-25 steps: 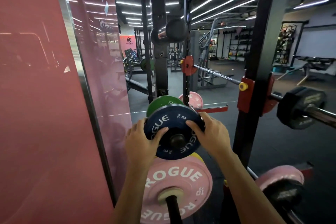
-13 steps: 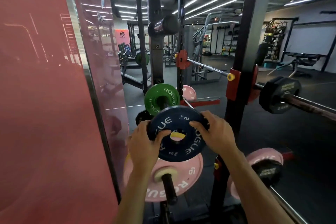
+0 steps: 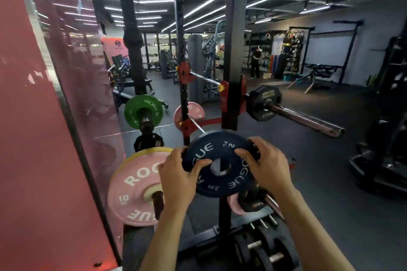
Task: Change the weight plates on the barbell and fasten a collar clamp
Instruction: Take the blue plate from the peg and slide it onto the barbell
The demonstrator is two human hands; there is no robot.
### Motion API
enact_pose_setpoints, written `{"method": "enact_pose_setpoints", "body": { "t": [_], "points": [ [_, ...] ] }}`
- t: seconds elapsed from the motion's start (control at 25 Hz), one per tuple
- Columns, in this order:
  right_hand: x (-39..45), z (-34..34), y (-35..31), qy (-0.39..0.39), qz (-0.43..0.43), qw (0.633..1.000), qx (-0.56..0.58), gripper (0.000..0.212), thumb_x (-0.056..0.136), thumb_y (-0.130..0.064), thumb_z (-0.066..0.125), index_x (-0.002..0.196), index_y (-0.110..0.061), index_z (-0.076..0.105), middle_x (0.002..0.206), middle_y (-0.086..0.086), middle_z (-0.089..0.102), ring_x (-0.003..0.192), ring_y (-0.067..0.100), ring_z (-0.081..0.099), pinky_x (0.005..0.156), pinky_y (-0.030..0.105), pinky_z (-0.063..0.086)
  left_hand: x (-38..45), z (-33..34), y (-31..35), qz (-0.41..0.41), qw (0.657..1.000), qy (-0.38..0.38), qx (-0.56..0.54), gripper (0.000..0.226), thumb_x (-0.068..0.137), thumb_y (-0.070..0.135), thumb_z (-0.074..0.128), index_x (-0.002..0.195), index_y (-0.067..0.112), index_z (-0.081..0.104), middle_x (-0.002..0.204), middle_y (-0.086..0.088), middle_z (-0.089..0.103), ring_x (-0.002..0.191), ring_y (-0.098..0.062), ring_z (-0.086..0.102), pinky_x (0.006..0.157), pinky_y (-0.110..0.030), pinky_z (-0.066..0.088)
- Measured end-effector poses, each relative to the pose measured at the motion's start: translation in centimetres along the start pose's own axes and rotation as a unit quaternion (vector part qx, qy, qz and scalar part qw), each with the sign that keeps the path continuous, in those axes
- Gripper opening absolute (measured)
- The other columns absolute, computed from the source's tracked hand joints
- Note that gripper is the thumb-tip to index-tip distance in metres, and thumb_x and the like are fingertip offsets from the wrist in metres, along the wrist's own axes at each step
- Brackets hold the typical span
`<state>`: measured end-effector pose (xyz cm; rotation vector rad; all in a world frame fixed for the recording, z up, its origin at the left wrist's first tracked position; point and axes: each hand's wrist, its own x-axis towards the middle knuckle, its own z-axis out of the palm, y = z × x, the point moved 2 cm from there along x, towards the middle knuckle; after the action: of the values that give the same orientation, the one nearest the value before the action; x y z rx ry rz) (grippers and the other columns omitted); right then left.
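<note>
Blue 2 kg plate (image 3: 220, 163), free of its peg, sits gripped in both our left hand (image 3: 178, 176) and right hand (image 3: 267, 167), fingers clenched round its rim; next, we judge, comes swinging it toward the barbell sleeve (image 3: 308, 119) at two o'clock.

A dark blue round weight plate (image 3: 220, 161) marked ROGUE and 2 KG was held in the air, face toward the camera, tilted slightly. A barbell (image 3: 306, 117) rested on the rack at the right, carrying a black plate (image 3: 263, 100) near the upright, its bare sleeve end pointing outward.
</note>
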<state>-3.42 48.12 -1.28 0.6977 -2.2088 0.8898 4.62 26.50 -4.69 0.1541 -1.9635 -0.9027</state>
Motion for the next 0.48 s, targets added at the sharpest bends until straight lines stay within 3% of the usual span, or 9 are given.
{"method": "enact_pose_setpoints", "body": {
  "t": [0.2,0.36,0.48],
  "points": [
    [-3.9,-8.0,5.2,0.024,0.055,0.997,-0.048,0.045,0.084,-0.068,0.048,0.098,-0.027,0.060,0.082,-0.010,0.065,0.066,0.013,0.058,0.057,0.030,0.046,-3.4,5.4,6.8,0.038,0.998,-0.040,-0.029,0.046,0.073,0.074,0.066,0.098,0.039,0.048,0.088,0.016,0.061,0.081,-0.016,0.061,0.071,-0.051,0.051],
    [-4.6,-12.6,8.7,0.060,0.099,0.991,-0.064,0.043,0.083,-0.065,0.052,0.099,-0.027,0.062,0.082,-0.010,0.065,0.068,0.015,0.058,0.058,0.027,0.042,-3.5,9.5,11.3,0.076,0.994,-0.056,-0.063,0.051,0.073,0.071,0.068,0.100,0.030,0.055,0.086,0.016,0.060,0.078,-0.014,0.061,0.071,-0.049,0.052],
    [-4.8,-14.6,12.0,0.096,0.124,0.984,-0.080,0.043,0.084,-0.064,0.052,0.100,-0.025,0.062,0.084,-0.008,0.066,0.071,0.018,0.059,0.060,0.031,0.046,-3.5,13.8,13.1,0.076,0.989,-0.082,-0.099,0.052,0.072,0.071,0.070,0.103,0.031,0.057,0.089,0.019,0.060,0.081,-0.012,0.061,0.075,-0.050,0.052]
  ]
}}
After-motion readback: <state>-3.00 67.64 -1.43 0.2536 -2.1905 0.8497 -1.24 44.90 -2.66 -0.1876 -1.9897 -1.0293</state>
